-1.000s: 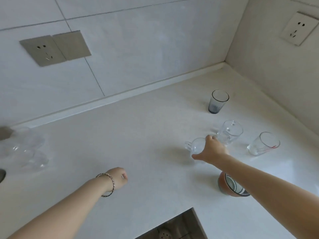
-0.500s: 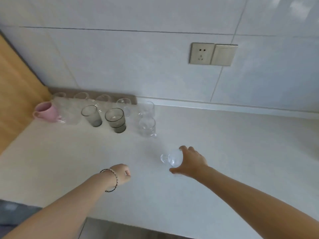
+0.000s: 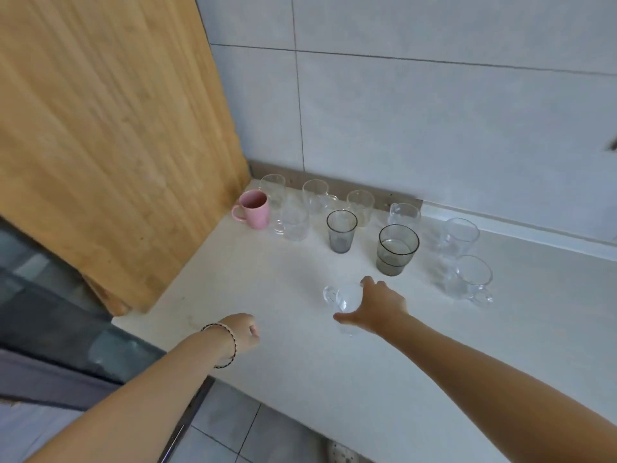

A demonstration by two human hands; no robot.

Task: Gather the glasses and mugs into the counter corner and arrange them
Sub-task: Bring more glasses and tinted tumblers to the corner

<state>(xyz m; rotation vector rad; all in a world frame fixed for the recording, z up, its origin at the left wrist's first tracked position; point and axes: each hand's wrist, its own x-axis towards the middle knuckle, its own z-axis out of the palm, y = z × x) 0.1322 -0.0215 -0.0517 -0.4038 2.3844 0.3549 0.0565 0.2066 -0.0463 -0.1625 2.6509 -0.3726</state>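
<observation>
My right hand (image 3: 375, 305) grips a small clear glass mug (image 3: 342, 297) with its handle to the left, held just above the white counter (image 3: 300, 355). My left hand (image 3: 242, 332) is a closed fist with a bracelet at the wrist, holding nothing, low over the counter's front left. In the corner stand a pink mug (image 3: 254, 208), a grey ribbed glass (image 3: 341, 230), a smoky wide glass (image 3: 396, 249), and several clear glasses and mugs, such as a clear handled mug (image 3: 472, 279) on the right.
A wooden panel (image 3: 110, 135) closes the left side of the corner. A tiled wall (image 3: 434, 121) runs behind the glasses. The counter's front edge drops to a tiled floor (image 3: 240, 432) at the bottom.
My view has swung left from the right corner to the left corner. My right hand has carried the clear mug along and now holds it near the gathered glasses. The left fist keeps its pose.
</observation>
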